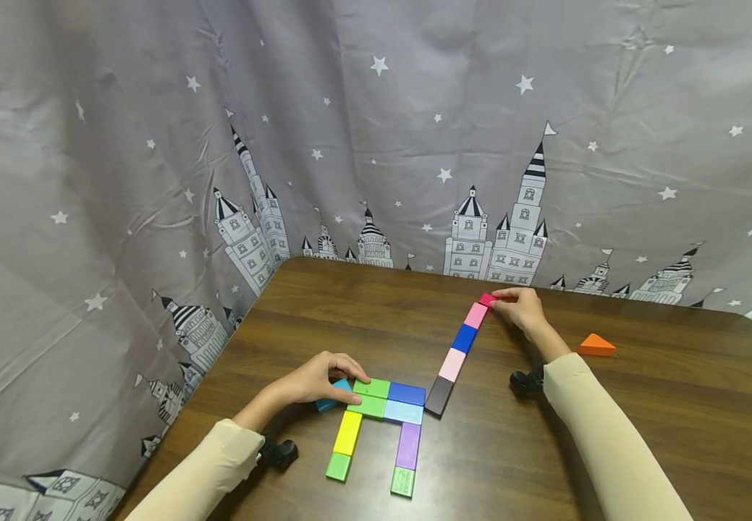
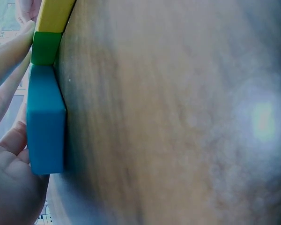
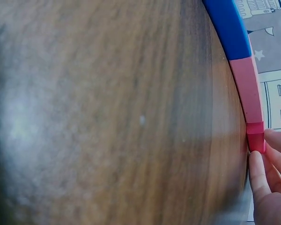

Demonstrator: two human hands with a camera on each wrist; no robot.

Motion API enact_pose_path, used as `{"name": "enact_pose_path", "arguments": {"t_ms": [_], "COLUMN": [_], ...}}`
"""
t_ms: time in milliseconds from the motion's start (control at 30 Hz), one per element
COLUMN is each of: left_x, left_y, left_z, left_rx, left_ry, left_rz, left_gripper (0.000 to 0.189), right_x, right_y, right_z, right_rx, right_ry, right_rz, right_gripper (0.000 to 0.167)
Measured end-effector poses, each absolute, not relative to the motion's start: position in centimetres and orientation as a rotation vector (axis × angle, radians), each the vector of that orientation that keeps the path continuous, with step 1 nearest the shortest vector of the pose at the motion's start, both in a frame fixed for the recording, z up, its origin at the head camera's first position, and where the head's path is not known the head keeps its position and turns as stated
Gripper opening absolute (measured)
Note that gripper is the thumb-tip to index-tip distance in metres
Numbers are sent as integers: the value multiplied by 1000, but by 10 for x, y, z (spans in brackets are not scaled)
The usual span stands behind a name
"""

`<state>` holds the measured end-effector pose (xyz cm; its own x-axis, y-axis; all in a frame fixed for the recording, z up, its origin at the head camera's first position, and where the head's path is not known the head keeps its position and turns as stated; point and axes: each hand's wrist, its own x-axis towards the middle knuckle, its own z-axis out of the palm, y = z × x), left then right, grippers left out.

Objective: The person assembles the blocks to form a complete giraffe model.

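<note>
My right hand (image 1: 522,307) pinches a small red block (image 1: 486,298) at the far end of a slanting row; in the right wrist view, thumb and fingertips meet the red block (image 3: 256,139). Below it run a pink block (image 1: 476,315), a blue block (image 1: 464,338), a pale pink block (image 1: 452,365) and a dark brown block (image 1: 439,395). My left hand (image 1: 313,378) rests thumb and fingertips on two green blocks (image 1: 376,388), which lie beside a dark blue block (image 1: 406,394) and a light blue block (image 1: 404,412). Under that palm is a partly hidden turquoise block (image 1: 327,402).
Two legs extend toward me: a yellow block (image 1: 347,432) with a green end block (image 1: 339,467), and a purple block (image 1: 408,445) with another green end block (image 1: 403,481). An orange triangular block (image 1: 596,346) lies right of my right forearm on the brown table (image 1: 688,405). A grey curtain (image 1: 389,145) hangs behind.
</note>
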<state>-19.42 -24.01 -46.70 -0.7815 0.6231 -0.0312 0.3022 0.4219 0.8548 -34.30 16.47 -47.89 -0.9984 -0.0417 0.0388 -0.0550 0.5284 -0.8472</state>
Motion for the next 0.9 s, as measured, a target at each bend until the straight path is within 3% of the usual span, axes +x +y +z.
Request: {"name": "enact_pose_path", "arguments": {"t_ms": [900], "left_x": [-195], "left_y": [-241], "left_z": [-469], "left_rx": [777], "left_ry": [2351], "left_rz": [1279], "left_gripper": [29], "right_x": [-345], "right_y": [161], "right_z": [-480], "right_rx": [69], "right_ry": [-2745], "right_rz": [1514], "right_gripper": [30]}}
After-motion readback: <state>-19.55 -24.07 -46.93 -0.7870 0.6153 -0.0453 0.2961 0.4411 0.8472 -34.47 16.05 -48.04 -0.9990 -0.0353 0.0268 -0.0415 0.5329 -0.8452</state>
